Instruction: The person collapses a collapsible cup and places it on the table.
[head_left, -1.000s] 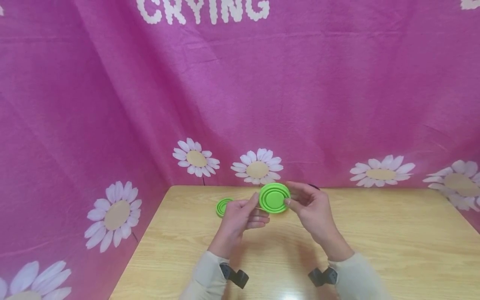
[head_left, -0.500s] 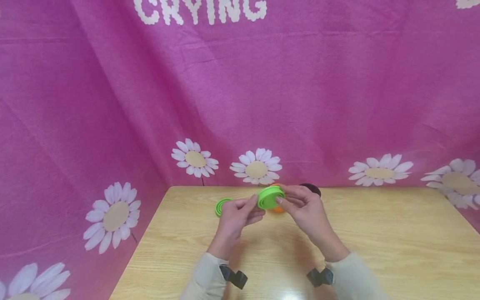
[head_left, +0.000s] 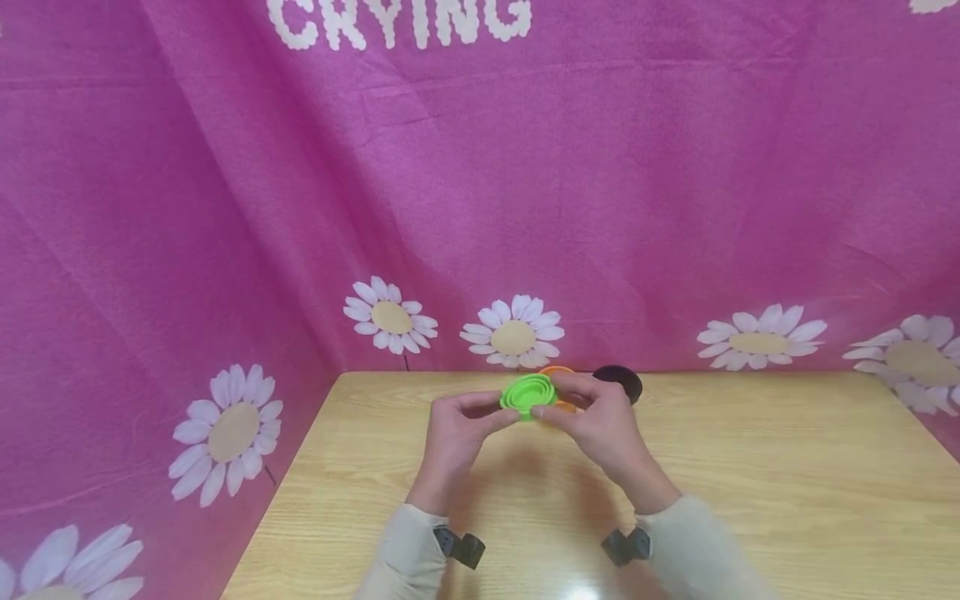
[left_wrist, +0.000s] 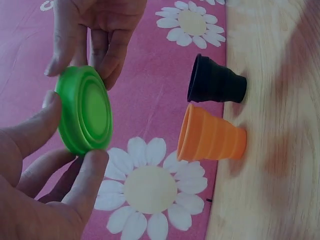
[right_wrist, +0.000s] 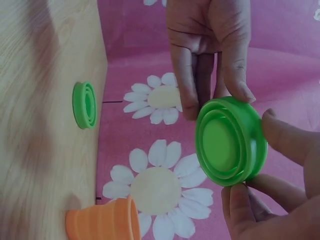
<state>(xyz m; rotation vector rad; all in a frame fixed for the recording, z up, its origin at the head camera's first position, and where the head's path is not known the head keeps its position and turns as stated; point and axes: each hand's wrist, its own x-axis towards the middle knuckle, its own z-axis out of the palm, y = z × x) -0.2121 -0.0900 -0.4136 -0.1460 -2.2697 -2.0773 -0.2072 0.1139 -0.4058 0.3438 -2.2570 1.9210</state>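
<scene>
- Magenta cloth [head_left: 600,208] hangs behind and to the left of the counter [head_left: 750,467], printed with white-petalled daisies [head_left: 513,337] that have cream centres.
- Chunky white lettering [head_left: 401,21] near the top of the cloth reads "CRYING", its upper part cut off by the head view's border; a white fragment [head_left: 932,5] farther right is too cropped to read.
- Pale wood grain covers the counter, whose far edge runs along the foot of the cloth.
- One collapsed green cup [head_left: 528,393], its rings nested, is held up above the counter, toward the far edge and left of that edge's middle.
- Left hand [head_left: 450,429]: thumb and fingers pinch the green cup's rim from the left.
- Right hand [head_left: 607,421]: thumb and fingers pinch the same rim from the opposite side.
- Near the far left corner of the counter lies a second green ringed piece [right_wrist: 85,105], plain in the right wrist view.
- Close to the far edge stand an orange cup [left_wrist: 215,137] and, just beside it on the right, a black cup [left_wrist: 215,80], both upright with stepped sides.
- Light sleeves [head_left: 408,546] end at the wrists, each bearing a small black device [head_left: 459,546].
</scene>
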